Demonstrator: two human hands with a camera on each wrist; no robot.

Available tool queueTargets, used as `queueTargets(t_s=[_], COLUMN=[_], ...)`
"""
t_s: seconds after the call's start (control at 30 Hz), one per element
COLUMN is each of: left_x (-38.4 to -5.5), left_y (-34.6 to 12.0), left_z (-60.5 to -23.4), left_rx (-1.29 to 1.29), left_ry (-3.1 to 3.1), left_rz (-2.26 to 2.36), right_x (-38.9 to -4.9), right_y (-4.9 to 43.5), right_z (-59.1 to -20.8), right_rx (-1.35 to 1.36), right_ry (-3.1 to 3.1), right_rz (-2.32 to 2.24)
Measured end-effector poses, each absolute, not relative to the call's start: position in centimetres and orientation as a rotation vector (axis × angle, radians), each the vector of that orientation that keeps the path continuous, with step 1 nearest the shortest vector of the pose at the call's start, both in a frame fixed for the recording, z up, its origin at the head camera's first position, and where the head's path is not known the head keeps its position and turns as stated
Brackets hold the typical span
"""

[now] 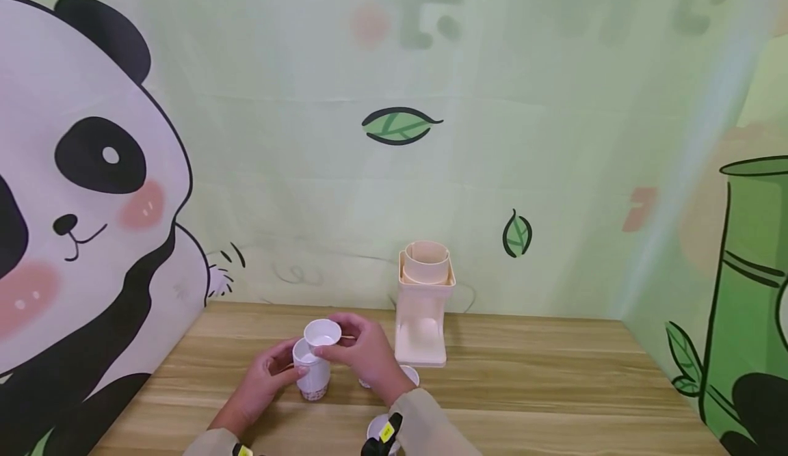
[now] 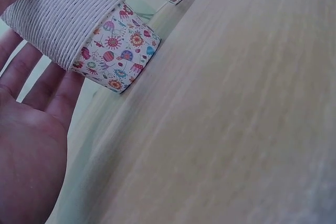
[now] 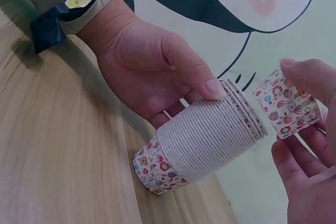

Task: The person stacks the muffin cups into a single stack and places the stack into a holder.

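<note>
My left hand [image 1: 261, 382] grips a tall stack of nested paper cups [image 3: 207, 140] that stands on the table. The stack's many white rims sit above a flowery printed base, which also shows in the left wrist view. My right hand [image 1: 364, 350] pinches a single paper cup [image 3: 289, 103] with the same print, thumb on one side and fingers on the other. That cup is upright, just above the stack's mouth in the head view; in the right wrist view a small gap parts the two.
A pink holder [image 1: 421, 336] with a round cup-shaped top stands at the back of the wooden table [image 1: 523, 374]. Near my right forearm are a white cup [image 1: 410, 375] and another cup [image 1: 377, 427], both partly hidden. Behind hangs a panda-printed cloth [image 1: 277, 169].
</note>
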State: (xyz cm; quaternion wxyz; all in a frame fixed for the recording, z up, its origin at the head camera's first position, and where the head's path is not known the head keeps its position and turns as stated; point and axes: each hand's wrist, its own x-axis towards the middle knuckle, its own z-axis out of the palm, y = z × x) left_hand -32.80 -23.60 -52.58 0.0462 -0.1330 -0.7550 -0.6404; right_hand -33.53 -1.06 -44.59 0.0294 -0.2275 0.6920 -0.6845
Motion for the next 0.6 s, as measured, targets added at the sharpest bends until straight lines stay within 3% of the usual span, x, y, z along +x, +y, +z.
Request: queueTargets(t_s=[0.6], left_x=[-32.5], left_y=[-23.5], left_z=[-52.2], left_rx=[-0.431], left_ry=[-2.306], left_rz=[-1.966], right_x=[-34.1], right_y=[-2.5], right_z=[-44.5], right_rx=[-0.731], right_ry=[2.178], right_rz=[-2.026])
